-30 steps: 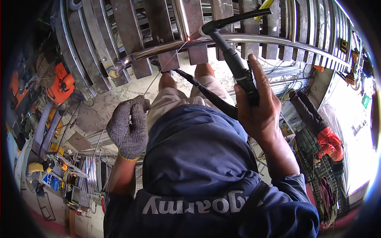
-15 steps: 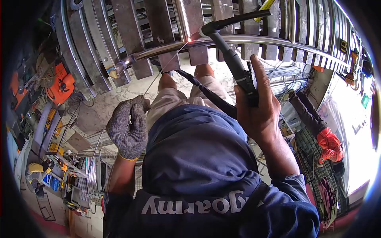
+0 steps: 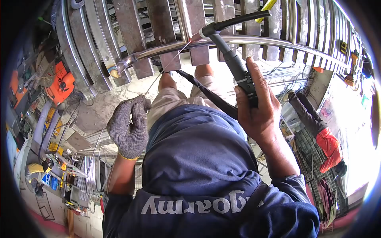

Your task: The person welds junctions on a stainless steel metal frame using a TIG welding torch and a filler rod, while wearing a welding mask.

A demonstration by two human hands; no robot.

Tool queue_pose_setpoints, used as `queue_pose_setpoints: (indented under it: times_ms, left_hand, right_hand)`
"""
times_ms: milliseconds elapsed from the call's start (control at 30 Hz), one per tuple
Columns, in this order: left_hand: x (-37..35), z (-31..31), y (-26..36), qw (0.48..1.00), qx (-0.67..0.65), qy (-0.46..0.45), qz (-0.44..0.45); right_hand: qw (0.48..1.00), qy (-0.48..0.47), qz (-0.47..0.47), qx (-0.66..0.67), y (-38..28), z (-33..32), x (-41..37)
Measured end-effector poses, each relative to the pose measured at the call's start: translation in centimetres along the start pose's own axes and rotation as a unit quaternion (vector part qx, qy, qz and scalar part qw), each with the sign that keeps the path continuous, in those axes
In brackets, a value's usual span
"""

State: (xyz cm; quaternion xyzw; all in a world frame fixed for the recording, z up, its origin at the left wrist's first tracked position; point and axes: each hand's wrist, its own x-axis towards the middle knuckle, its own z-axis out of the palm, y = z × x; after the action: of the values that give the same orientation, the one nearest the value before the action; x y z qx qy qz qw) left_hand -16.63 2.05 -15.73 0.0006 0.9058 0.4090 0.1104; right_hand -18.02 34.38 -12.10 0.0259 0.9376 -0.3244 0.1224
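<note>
I see the gloved left hand closed on a thin rod at nine o'clock; at three, the right hand grips a torch, its head by the steel tube at twelve.

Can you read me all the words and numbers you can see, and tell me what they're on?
"goarmy": pale letters on the dark blue shirt, upside down in the picture.
Too small to read: marks on the yellow strip and on the blue item at the left.
No readable writing on the black torch in the right hand.
</note>
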Motion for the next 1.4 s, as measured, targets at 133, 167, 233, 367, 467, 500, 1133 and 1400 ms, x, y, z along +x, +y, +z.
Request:
queue_pose_setpoints:
  times_ms: [133,167,233,367,467,500,1133,1400]
  left_hand:
    - [0.0,0.3,0.2,0.999,-0.038,0.017,0.000]
    - [0.1,0.3,0.4,0.998,-0.058,0.024,-0.002]
    - [0.1,0.2,0.2,0.999,-0.039,0.018,0.004]
    - [-0.1,0.1,-0.5,1.000,0.010,0.011,0.016]
    - [-0.4,0.3,-1.0,0.999,0.027,0.023,0.028]
    - [-0.4,0.3,-0.9,0.999,0.024,0.020,0.021]
    - [0.2,0.1,0.3,0.999,-0.032,-0.003,-0.032]
    - [-0.3,0.4,-0.8,1.000,-0.020,0.010,-0.022]
  right_hand:
    - [1.000,-0.013,-0.001,-0.009,-0.1,-0.1,-0.1]
    - [1.000,-0.016,0.000,-0.012,-0.1,-0.1,-0.1]
    - [1.000,-0.013,0.005,-0.011,-0.1,-0.1,-0.1]
    - [0.999,0.006,0.028,0.013,-0.1,0.2,-0.4]
    - [1.000,0.014,-0.009,-0.006,0.4,0.3,-0.5]
    - [1.000,0.006,-0.013,-0.010,0.4,0.2,-0.5]
    - [0.999,0.041,-0.021,-0.010,0.3,0.4,-0.6]
    - [1.000,0.000,-0.003,-0.013,0.2,0.3,-0.6]
